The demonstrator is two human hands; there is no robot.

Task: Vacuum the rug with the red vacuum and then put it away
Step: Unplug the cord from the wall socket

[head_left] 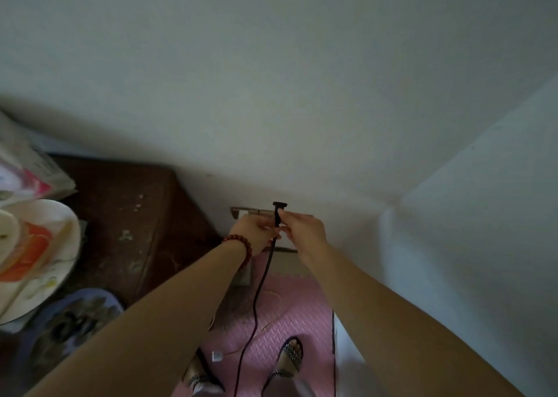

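A black power plug (279, 206) sticks up between my hands, close to a socket plate (246, 212) on the white wall. My right hand (302, 230) pinches the plug's stem just below its head. My left hand (253, 233), with a red bead bracelet on the wrist, grips the black cord (259, 288) right under it. The cord hangs down past my feet over the pink foam mat (290, 315). Neither the red vacuum nor the rug is in view.
A dark brown wooden cabinet (129, 215) stands to the left, with white plates (39, 254), a stack of papers (27, 167) and a purple patterned dish (69, 324). A white wall corner (389, 206) closes the right side. A small white adapter (216, 356) and thin wire lie on the mat.
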